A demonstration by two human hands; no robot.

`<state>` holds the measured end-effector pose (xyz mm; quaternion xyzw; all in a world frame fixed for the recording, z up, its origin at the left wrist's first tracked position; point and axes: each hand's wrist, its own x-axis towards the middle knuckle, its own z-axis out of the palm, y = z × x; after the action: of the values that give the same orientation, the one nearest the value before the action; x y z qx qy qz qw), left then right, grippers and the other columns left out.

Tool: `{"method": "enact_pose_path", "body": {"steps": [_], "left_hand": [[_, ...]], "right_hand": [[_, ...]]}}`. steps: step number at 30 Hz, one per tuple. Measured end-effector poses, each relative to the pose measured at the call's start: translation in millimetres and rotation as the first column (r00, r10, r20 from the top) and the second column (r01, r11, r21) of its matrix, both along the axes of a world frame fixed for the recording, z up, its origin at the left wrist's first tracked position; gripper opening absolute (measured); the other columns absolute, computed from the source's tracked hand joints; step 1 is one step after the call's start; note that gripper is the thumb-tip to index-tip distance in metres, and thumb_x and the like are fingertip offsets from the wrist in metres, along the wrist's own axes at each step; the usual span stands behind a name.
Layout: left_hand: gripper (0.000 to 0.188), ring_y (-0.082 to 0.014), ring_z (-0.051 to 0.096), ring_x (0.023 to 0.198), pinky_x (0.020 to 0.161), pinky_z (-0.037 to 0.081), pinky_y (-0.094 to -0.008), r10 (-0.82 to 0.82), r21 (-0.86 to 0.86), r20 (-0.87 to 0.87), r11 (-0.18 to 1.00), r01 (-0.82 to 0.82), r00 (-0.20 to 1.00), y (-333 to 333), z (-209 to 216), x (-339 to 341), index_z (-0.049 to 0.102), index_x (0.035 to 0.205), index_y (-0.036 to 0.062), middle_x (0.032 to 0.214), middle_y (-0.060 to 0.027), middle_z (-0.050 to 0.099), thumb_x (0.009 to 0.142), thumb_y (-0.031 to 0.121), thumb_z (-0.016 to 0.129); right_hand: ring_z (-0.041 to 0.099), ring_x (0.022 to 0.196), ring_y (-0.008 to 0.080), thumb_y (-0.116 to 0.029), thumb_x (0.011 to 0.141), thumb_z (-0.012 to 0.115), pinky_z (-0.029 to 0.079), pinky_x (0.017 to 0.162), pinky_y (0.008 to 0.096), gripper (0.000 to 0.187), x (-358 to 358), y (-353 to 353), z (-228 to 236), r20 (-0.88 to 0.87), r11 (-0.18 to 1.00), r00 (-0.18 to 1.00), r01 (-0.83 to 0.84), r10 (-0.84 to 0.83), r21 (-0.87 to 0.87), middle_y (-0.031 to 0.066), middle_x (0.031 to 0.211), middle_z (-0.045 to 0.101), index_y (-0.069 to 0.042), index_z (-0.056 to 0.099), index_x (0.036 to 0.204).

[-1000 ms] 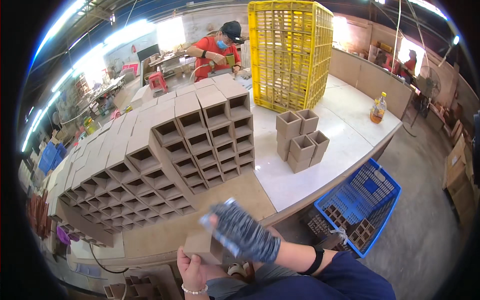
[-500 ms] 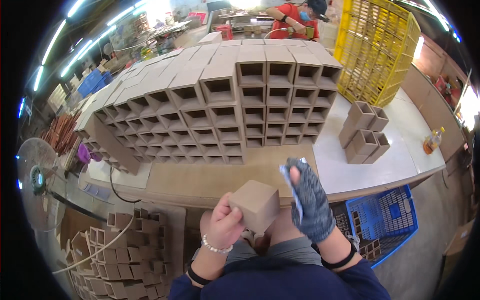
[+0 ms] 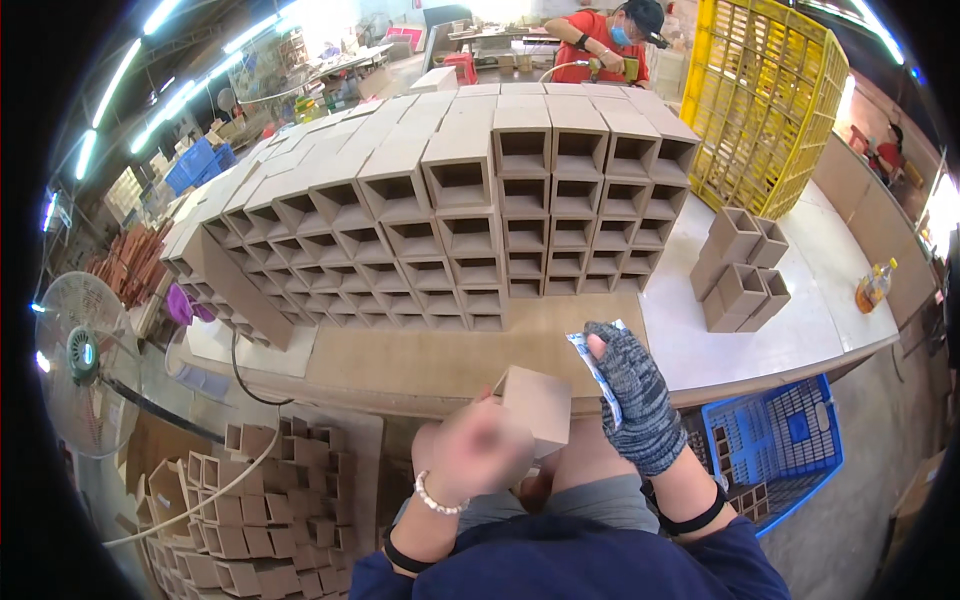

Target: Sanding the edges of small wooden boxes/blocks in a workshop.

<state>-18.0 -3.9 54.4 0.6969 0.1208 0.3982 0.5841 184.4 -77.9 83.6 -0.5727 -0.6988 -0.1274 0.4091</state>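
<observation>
Above my lap, my left hand (image 3: 472,448) grips a small square brown fibreboard box (image 3: 541,408); the fingers are partly smeared by motion. My right hand (image 3: 640,405), in a grey fingerless knit glove, is just to the right of the box and apart from it. Pressed between its thumb and palm is a thin, flat blue-and-white piece (image 3: 594,372), whose kind I cannot make out. Beyond both hands, a stacked wall of similar open boxes (image 3: 440,235) stands on the table (image 3: 400,365).
Several boxes (image 3: 735,285) and a bottle of amber liquid (image 3: 876,286) stand at right, before a yellow crate (image 3: 765,110). A blue crate (image 3: 835,440) sits below. Loose boxes (image 3: 250,510) and a fan (image 3: 88,350) are at left. A co-worker (image 3: 600,45) holds a tool behind.
The box has turned in my left hand and moved slightly right, so part of its opening now shows. My right hand has shifted a little right, still with the blue-and-white piece.
</observation>
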Motion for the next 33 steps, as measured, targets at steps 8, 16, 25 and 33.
{"method": "enact_pose_path", "body": {"steps": [8,16,25,33], "left_hand": [[0.009,-0.0264,0.053,0.075,0.078,0.036,-0.0430,0.390,0.847,-0.304,0.528,0.060,0.869,4.2,6.5,9.3,0.056,0.076,0.0095,0.072,-0.0091,0.056,0.068,0.009,0.057],[0.007,-0.0295,0.051,0.064,0.059,0.042,-0.0378,0.101,0.799,-0.351,0.550,0.242,0.931,-12.1,0.1,67.2,0.051,0.068,0.0049,0.064,-0.0125,0.051,0.064,-0.001,0.050],[0.007,-0.0298,0.051,0.064,0.059,0.042,-0.0397,0.096,0.839,-0.308,0.496,0.223,0.946,-23.1,1.2,103.1,0.050,0.066,0.0039,0.064,-0.0137,0.051,0.064,-0.002,0.049],[0.040,-0.0365,0.051,0.099,0.084,0.043,-0.0390,-0.188,0.716,-0.144,0.658,0.233,0.972,-41.2,9.5,117.2,0.045,0.104,0.0017,0.105,-0.0208,0.052,0.067,-0.007,0.060]], "right_hand": [[0.049,0.108,0.0284,-0.014,0.083,0.043,0.040,0.091,0.0349,0.036,-13.6,-50.9,-8.1,-0.136,0.783,0.812,-0.584,0.568,-0.215,0.0163,0.119,0.049,-0.002,0.046,0.117],[0.052,0.101,0.0296,-0.019,0.084,0.045,0.041,0.085,0.0364,0.031,-14.7,-61.8,-31.3,-0.368,0.820,0.930,-0.212,0.001,-0.532,0.0163,0.110,0.053,-0.003,0.048,0.110],[0.055,0.093,0.0309,-0.026,0.086,0.046,0.043,0.079,0.0380,0.028,4.4,-69.1,-29.1,-0.318,0.690,0.902,-0.032,-0.291,-0.723,0.0164,0.099,0.058,-0.004,0.051,0.103],[0.052,0.098,0.0336,-0.019,0.078,0.053,0.042,0.084,0.0397,0.024,51.1,-86.3,-66.1,-0.071,0.931,0.997,-0.063,0.041,-0.358,0.0213,0.103,0.054,-0.003,0.055,0.096]]}}
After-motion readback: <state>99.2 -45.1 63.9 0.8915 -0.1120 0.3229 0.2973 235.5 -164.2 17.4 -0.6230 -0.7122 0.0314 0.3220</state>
